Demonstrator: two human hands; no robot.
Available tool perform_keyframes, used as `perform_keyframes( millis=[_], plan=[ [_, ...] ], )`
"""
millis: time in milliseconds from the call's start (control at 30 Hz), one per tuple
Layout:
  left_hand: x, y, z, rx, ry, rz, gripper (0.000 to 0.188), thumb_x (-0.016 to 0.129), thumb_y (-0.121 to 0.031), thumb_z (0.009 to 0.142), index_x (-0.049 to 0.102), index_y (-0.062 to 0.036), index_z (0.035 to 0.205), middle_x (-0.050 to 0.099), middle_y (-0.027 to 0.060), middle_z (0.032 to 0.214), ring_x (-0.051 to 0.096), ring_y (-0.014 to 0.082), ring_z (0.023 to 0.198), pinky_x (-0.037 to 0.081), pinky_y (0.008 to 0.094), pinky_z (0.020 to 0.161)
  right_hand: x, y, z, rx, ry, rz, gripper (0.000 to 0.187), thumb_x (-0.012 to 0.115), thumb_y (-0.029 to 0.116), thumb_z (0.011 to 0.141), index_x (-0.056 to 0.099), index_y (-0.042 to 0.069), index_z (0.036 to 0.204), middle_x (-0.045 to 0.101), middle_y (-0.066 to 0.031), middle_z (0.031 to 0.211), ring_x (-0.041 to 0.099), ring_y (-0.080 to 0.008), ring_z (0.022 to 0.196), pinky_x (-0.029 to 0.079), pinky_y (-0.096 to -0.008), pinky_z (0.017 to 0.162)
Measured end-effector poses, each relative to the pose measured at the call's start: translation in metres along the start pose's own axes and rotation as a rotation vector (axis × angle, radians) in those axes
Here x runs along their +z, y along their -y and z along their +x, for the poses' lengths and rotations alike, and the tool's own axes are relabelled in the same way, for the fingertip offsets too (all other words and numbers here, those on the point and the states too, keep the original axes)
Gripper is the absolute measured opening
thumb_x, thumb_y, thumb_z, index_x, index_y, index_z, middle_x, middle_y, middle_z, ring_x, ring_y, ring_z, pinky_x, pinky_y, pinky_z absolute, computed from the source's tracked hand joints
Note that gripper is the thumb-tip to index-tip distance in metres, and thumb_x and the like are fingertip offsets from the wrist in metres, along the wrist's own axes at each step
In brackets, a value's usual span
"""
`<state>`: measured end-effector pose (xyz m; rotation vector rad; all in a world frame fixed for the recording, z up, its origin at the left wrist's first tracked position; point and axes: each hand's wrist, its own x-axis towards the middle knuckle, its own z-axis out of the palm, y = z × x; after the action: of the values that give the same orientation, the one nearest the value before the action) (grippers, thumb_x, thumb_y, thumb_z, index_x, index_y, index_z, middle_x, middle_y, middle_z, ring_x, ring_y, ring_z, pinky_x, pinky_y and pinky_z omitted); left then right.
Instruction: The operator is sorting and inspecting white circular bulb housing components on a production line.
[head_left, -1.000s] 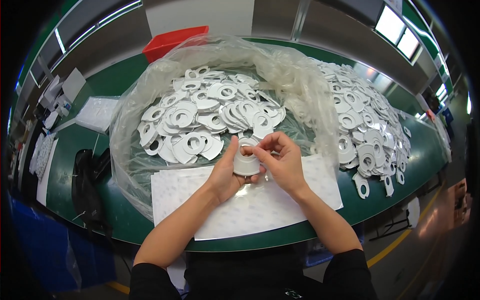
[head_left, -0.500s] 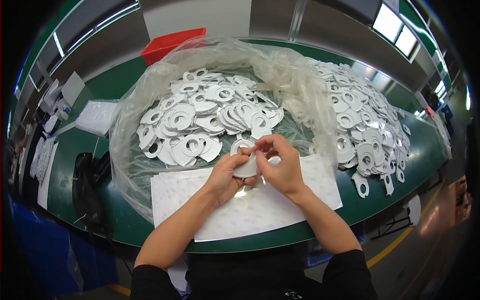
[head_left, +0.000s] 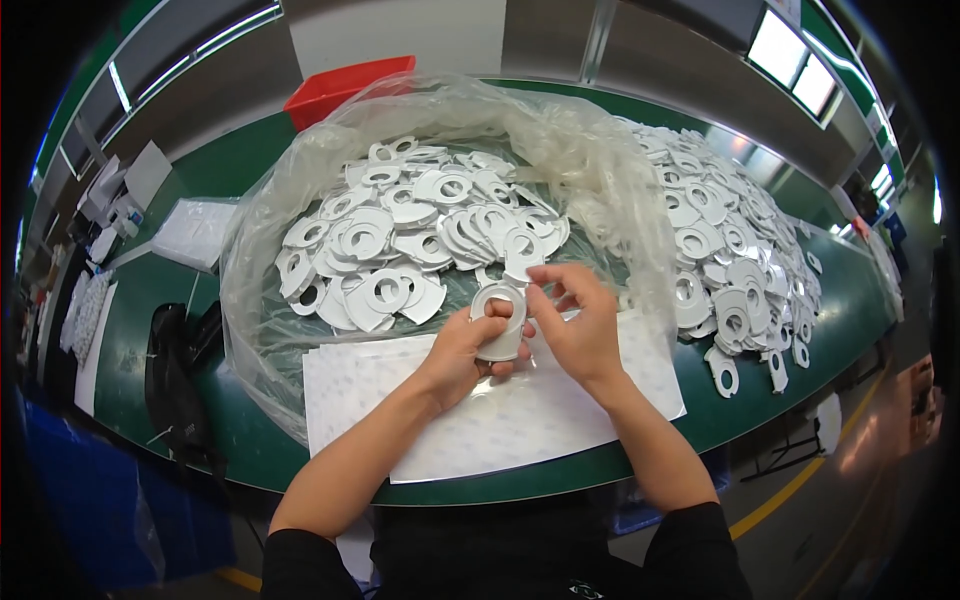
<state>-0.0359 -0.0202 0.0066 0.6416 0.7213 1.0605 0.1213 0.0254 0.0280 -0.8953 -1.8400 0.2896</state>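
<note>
My left hand [head_left: 465, 350] grips a white plastic part [head_left: 499, 345], a flat plate with a round ring opening at its upper end. The thumb reaches into the opening and the fingers are behind the plate. Just right of the part, my right hand [head_left: 583, 325] is bent inward, thumb and forefinger drawn close together near the ring's edge. Whether something small lies between those fingertips I cannot make out. Both hands are above white paper sheets [head_left: 450, 450] at the table's front edge. Beyond them, a heap of similar white parts [head_left: 400, 245] lies in a large clear plastic bag [head_left: 575, 150].
To the right, a second heap of white parts [head_left: 725, 250] lies on the green table [head_left: 835, 300]. A red bin [head_left: 345, 88] stands at the back. On the left are a black object [head_left: 178, 375] and a white plastic-wrapped stack [head_left: 195, 232].
My right hand has moved right, off the part's edge. The part in my left hand has shifted slightly right, and its ring opening shows more fully.
</note>
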Motion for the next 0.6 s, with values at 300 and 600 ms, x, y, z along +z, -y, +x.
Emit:
perform_keyframes(
  millis=[300, 600],
  plan=[
    [-0.0004, 0.0025, 0.0002, -0.011, 0.031, 0.143, 0.019, 0.045, -0.014, 0.09, 0.047, -0.0046, 0.106, 0.057, 0.01, 0.092, 0.058, 0.0139, 0.069, 0.039, 0.0218, 0.049, -0.0053, -0.003, 0.0015, 0.586, 0.34, 0.479, 0.018, 0.063, 0.01, 0.078, 0.065, -0.006, 0.086, 0.066, -0.0074, 0.072, 0.061, -0.0093, 0.054, 0.044, -0.02, 0.051],
    [0.0001, 0.0056, 0.0016, -0.058, 0.122, 0.147, 0.06, 0.025, -0.062, 0.092, 0.046, -0.0074, 0.108, 0.058, 0.0066, 0.086, 0.058, 0.0112, 0.066, 0.036, 0.0205, 0.043, -0.0044, -0.0046, -0.0025, 0.511, 0.286, 0.28, 0.021, 0.071, 0.018, 0.075, 0.064, -0.001, 0.073, 0.063, -0.0057, 0.063, 0.059, -0.0092, 0.053, 0.043, -0.0232, 0.047]
  ],
)
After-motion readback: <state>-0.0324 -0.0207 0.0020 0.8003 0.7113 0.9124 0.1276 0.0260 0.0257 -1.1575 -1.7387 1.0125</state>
